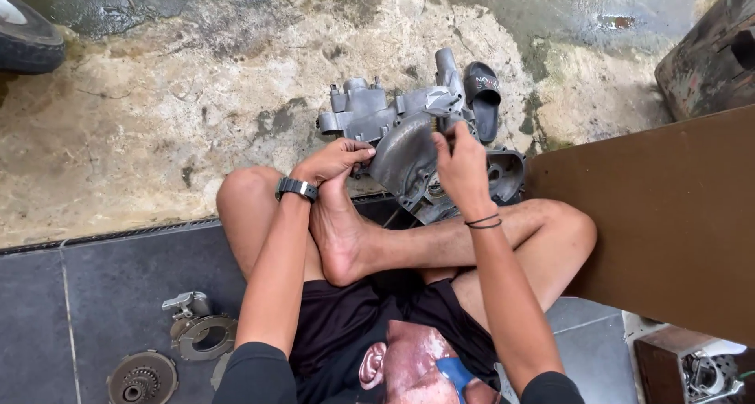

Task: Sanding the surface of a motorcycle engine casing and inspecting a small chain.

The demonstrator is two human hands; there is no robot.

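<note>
The person sits cross-legged on the floor [94,294], on dark grey tiles, in a black shirt. One bare foot rests on top of the other leg.

Near the person's left side, on the tiles by the near edge of the floor, lie some round metal parts: a toothed gear [142,378], and a flat ring part [203,335] with a small silver clamp [185,303] just beside it.

On the person's right side stands a big brown board [668,215]. A brown box [684,369] with metal bits in it sits below it, in the near right corner.

The left hand [336,160] has a black watch [296,189] on its wrist. Its grip is closed on the near left edge of the grey metal engine case [401,148]. The right hand [462,168] wears thin black bands on the wrist. Its fingers are pinched shut on a small brush [439,126] that touches the top of the case.

The engine case stands tilted, just past the person's feet, where the dark tiles end and the rough, pale concrete begins.

A black sandal [483,97] lies right behind the case. Farther off, the concrete is wet and dark. A black tyre [27,38] shows in the far left corner, and a dark wooden block [712,54] in the far right corner.
</note>
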